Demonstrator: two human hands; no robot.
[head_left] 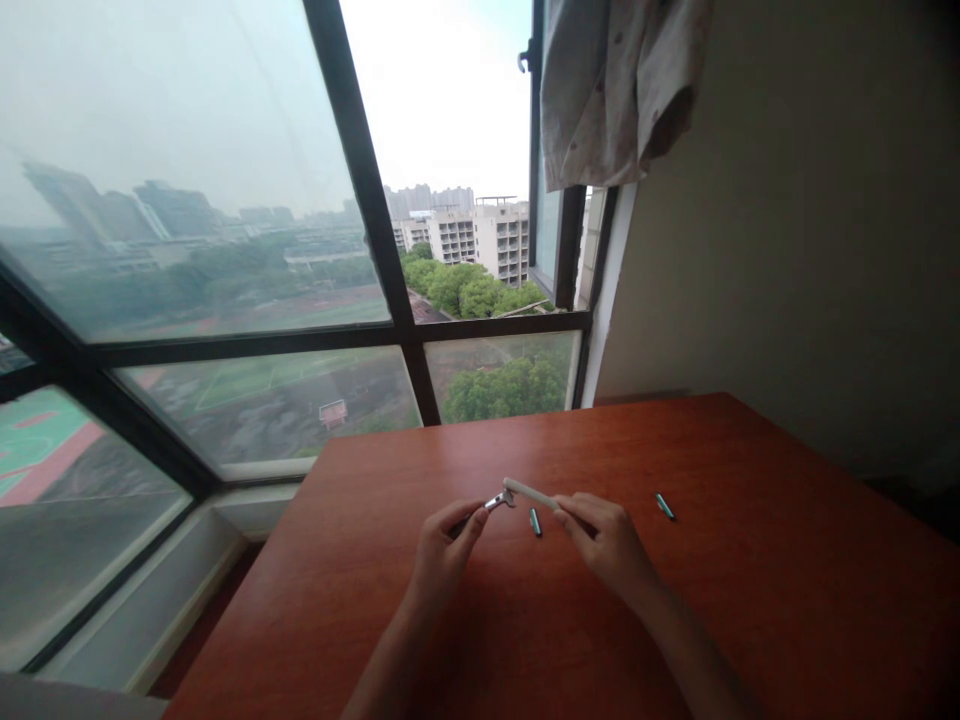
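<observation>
My left hand (448, 545) is closed around a dark grip that ends in a silver forked head, like a razor handle (495, 500). Between the thumb and fingers of my right hand (600, 535) is a slim white stick (531, 493). Its tip lies at the silver head; whether they touch I cannot tell. Just below them, a small green-and-dark strip, like a razor cartridge (535, 522), lies on the table. A second such cartridge (664, 506) rests to the right of my right hand.
Both hands are above a reddish-brown wooden table (360, 610). Dark-framed windows (409, 330) rise behind it, with one pane open at the upper right. A curtain (619, 90) hangs there, beside a plain wall (780, 240). The table's left edge drops toward a low ledge (172, 610).
</observation>
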